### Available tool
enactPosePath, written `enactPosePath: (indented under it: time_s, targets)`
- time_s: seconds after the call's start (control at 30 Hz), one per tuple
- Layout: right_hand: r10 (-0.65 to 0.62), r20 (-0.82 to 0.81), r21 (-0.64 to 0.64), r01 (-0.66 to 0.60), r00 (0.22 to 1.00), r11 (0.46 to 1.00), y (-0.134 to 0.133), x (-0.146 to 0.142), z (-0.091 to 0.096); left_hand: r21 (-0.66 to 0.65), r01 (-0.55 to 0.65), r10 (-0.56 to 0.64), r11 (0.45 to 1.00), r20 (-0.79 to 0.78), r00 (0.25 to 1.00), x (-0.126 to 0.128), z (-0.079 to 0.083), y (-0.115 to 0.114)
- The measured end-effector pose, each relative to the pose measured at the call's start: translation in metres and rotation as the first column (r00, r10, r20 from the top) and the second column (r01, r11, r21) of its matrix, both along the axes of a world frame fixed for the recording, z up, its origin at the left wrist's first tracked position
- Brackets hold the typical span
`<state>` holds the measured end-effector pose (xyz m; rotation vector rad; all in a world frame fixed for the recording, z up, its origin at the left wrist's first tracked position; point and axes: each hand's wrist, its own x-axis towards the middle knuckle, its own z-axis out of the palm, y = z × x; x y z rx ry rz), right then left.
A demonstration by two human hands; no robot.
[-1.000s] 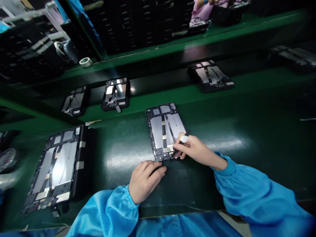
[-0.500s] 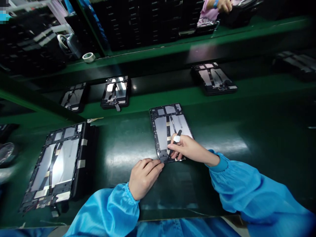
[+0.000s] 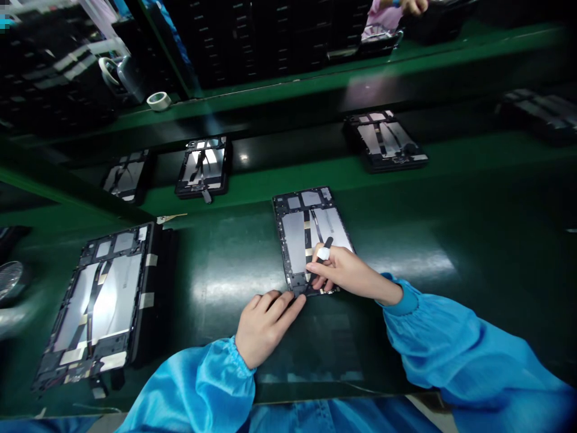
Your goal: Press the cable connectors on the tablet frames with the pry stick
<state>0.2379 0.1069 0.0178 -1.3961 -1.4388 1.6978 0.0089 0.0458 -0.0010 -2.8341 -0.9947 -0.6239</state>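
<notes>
An opened tablet frame (image 3: 303,231) with silver plates and black flex strips lies on the green bench in front of me. My right hand (image 3: 345,272), with a white cot on its forefinger, is closed on a thin black tool (image 3: 325,245) whose tip rests at the frame's near edge. My left hand (image 3: 265,325) lies on the bench with fingers stretched out, the fingertips touching the frame's near left corner. Both arms wear blue sleeves.
A stack of similar tablet frames (image 3: 97,304) sits at the left. More frames (image 3: 202,165) (image 3: 385,139) (image 3: 122,177) ride the dark conveyor belt beyond. A tape roll (image 3: 158,100) lies on the far ledge. Another person's hand (image 3: 412,6) works at top right.
My right hand moved a little left along the frame's near edge, raising the tool. My left fingertips slid up to the frame's corner. The frames on the belt drifted left.
</notes>
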Motion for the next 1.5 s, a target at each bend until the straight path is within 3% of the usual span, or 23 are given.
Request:
enactPosePath:
  time_s: [0.1,0.2,0.37,0.6,0.87,1.23,1.3,1.37,1.43,1.47,1.5]
  targets:
    - [-0.049,0.000,0.048,0.049,0.999,0.998,-0.005,0.008,-0.001,0.024,0.007,-0.005,1.000,-0.080,0.997,0.000,0.004,0.000]
    - [-0.120,0.043,0.174,0.111,0.992,0.978,-0.016,0.021,-0.001,0.007,0.008,-0.008,1.000,-0.084,0.996,0.001,0.005,0.001]
    - [-0.114,0.164,0.346,0.051,0.980,0.937,-0.028,0.029,-0.001,-0.031,0.005,-0.006,1.000,-0.039,0.999,0.000,0.001,0.003]
    - [-0.110,0.072,0.316,0.082,0.991,0.945,-0.027,0.027,-0.005,-0.033,-0.004,0.005,0.999,0.007,1.000,0.000,-0.006,0.005]
    - [-0.120,0.084,0.319,0.088,0.989,0.944,-0.028,0.026,-0.005,0.004,-0.011,0.011,1.000,-0.053,0.999,0.002,-0.008,0.006]
    - [-0.129,0.089,0.343,0.091,0.988,0.935,-0.030,0.027,-0.006,-0.116,-0.068,0.056,0.991,-0.103,0.993,0.016,0.002,0.013]
    - [-0.238,0.051,0.399,0.199,0.970,0.895,-0.031,0.031,-0.011,-0.175,0.013,-0.021,0.985,-0.043,0.999,0.009,0.003,0.019]
    - [-0.470,-0.038,0.459,0.433,0.882,0.776,-0.031,0.035,-0.019,-0.219,0.093,-0.087,0.971,0.039,0.995,0.000,0.003,0.023]
    - [-0.641,-0.155,0.419,0.638,0.752,0.646,-0.028,0.036,-0.028,-0.200,0.115,-0.097,0.973,0.098,0.990,-0.001,0.002,0.023]
    - [-0.669,-0.196,0.373,0.685,0.717,0.626,-0.025,0.035,-0.031,-0.164,0.113,-0.096,0.980,0.110,0.989,0.002,0.001,0.022]
    - [-0.663,-0.222,0.330,0.695,0.715,0.639,-0.021,0.032,-0.034,-0.119,0.112,-0.100,0.987,0.105,0.989,0.007,0.000,0.022]
